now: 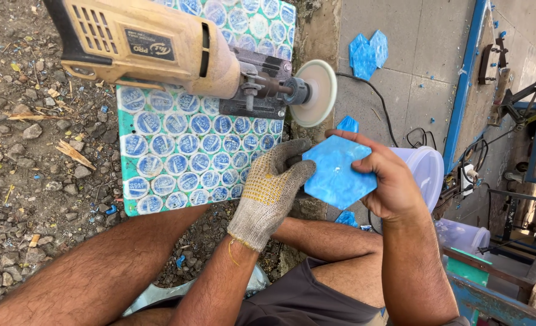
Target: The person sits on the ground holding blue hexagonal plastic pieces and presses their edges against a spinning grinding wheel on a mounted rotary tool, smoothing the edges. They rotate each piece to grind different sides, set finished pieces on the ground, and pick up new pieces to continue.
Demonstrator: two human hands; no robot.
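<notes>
The right hand point(395, 184), bare, grips the blue hexagonal tile point(338, 177) at its right edge, fingers closed around it. The gloved left hand point(271, 190) presses against the tile's left edge. The tile sits just below the drill's white polishing disc point(316, 92), apart from it.

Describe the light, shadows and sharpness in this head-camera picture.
Head view: hard daylight, strong on the bare right hand and the concrete slab; the gloved left hand casts a dark shadow beside the blue hexagonal tile; the drill and polishing disc are sharp, with no visible motion blur; edges bow slightly.
</notes>
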